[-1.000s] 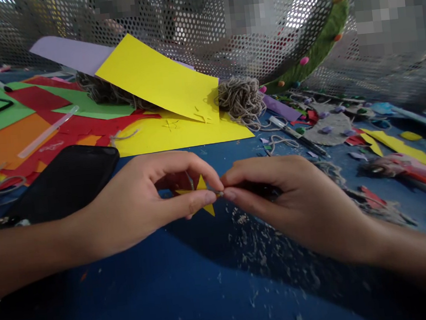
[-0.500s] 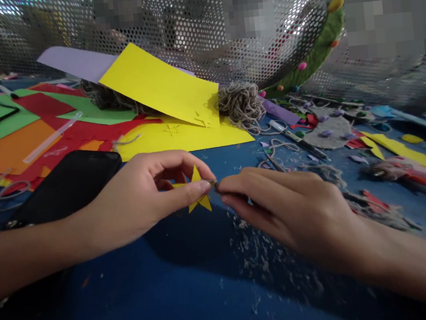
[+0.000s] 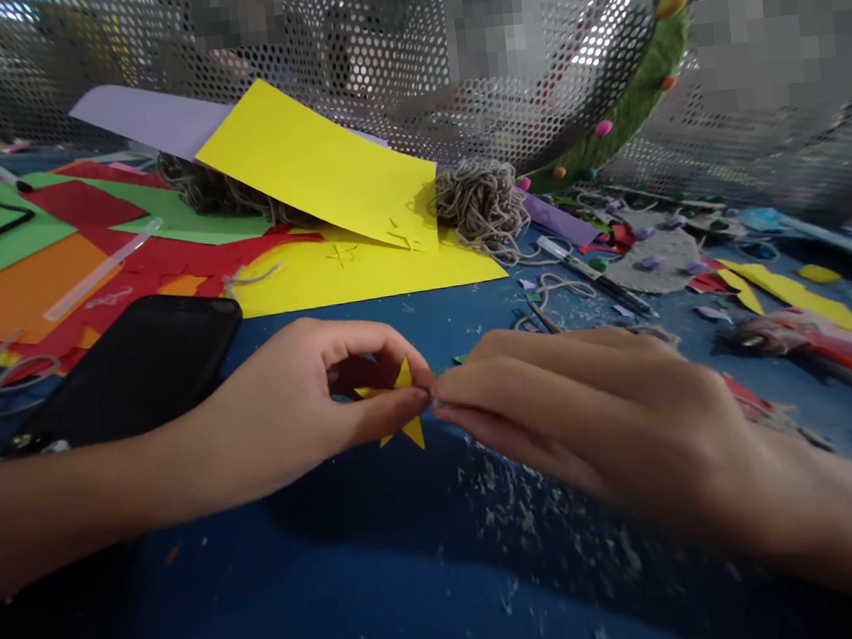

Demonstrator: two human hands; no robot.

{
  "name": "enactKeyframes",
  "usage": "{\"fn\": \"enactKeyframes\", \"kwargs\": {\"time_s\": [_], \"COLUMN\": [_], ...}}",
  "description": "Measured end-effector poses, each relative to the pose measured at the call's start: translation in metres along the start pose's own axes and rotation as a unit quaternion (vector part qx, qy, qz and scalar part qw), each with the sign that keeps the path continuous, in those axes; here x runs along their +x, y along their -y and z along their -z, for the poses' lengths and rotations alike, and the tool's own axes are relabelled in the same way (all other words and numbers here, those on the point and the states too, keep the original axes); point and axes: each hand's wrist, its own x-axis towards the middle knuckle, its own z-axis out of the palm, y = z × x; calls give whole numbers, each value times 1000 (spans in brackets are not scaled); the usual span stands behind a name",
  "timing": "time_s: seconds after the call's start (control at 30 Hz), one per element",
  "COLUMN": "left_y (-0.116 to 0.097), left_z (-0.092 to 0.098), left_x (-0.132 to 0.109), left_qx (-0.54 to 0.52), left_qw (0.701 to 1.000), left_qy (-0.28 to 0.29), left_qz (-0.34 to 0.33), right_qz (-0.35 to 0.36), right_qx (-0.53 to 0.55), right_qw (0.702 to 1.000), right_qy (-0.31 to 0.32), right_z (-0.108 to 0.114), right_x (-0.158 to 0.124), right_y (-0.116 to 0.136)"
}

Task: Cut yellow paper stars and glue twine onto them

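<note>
A small yellow paper star (image 3: pixel 411 431) is pinched between the thumb and index finger of my left hand (image 3: pixel 327 389), just above the blue table. Parts of the star are hidden behind the thumb. Close by on the right, the fingertips of my right hand (image 3: pixel 593 414) are pressed together and meet the left fingertips at the star's right side. Whatever lies between those right fingertips is too small to make out. Behind both hands, a sheet of yellow paper (image 3: pixel 337 172) leans over another yellow sheet (image 3: pixel 294 287) that has small star outlines on it.
A black phone (image 3: pixel 151 361) lies left of my left hand. Coloured paper sheets (image 3: pixel 16 289), a clear glue stick (image 3: pixel 101 270) and a grey yarn ball (image 3: pixel 482 209) are behind. On the right are a marker (image 3: pixel 592 278), yellow scraps (image 3: pixel 800 293) and a perforated metal screen (image 3: pixel 387 72) at the back.
Both hands have dropped slightly toward me, the star with them. The left thumb covers more of the star, and the right fingers have straightened a little.
</note>
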Motion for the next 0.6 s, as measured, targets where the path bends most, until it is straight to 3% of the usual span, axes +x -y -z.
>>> {"fn": "enactKeyframes", "kwargs": {"time_s": [0.2, 0.33, 0.6], "left_y": [0, 0, 0], "left_z": [0, 2, 3], "left_x": [0, 0, 1], "left_qx": [-43, -65, -87], "left_qw": [999, 998, 996], "left_qy": [19, 12, 24], "left_qz": [-2, -14, 0], "right_qz": [-102, -116, -159], "right_qx": [118, 154, 194], "right_qw": [987, 981, 968], "right_qy": [-35, -14, -28], "right_z": [-1, 0, -2], "right_x": [5, 4, 4], "right_y": [-6, -6, -6]}}
